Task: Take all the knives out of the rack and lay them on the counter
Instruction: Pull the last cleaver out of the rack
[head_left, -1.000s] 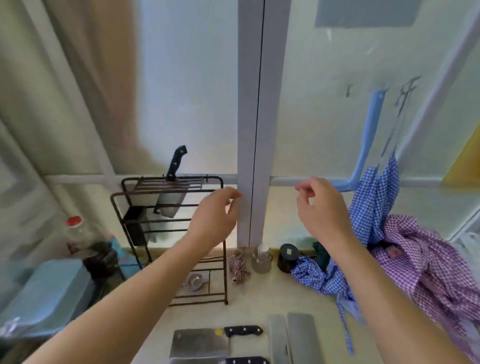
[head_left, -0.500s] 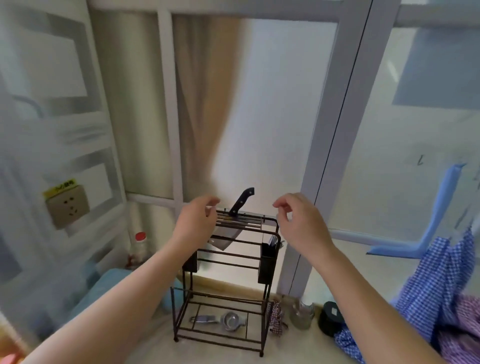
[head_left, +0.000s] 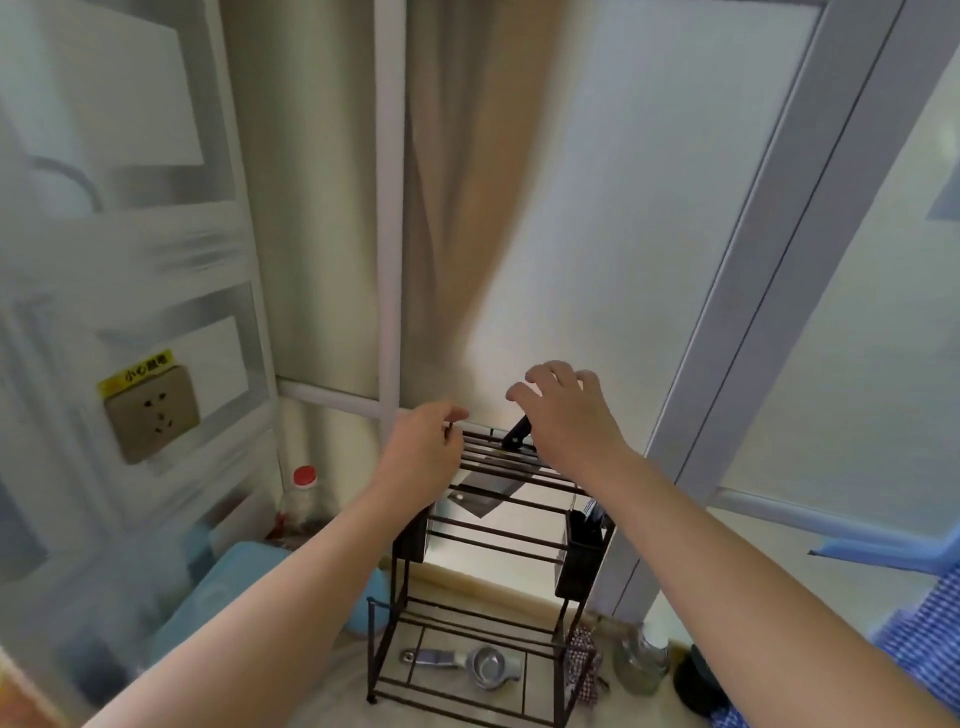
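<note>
One knife is in sight in the dark brown wire rack (head_left: 488, 561): a steel cleaver with a black handle (head_left: 485, 491), standing in the slotted top tier near the rack's back edge. Its long axis runs steeply, the blade hanging down through the bars and the handle poking up and leaning toward the rack's back right corner.

The right hand (head_left: 569, 421) is the nearer one, hovering just in front of and above the handle, partly hiding it; its fingers (head_left: 545, 375) are loosely curled and spread, closed on nothing. The handle lies just beneath and to the left of that palm, so a short drop and a close would likely take it.

The left hand (head_left: 423, 441) sits at the top tier's left edge, its fingers bent near the rail; whether they touch it is unclear. It seems placed to steady the rack.
</note>
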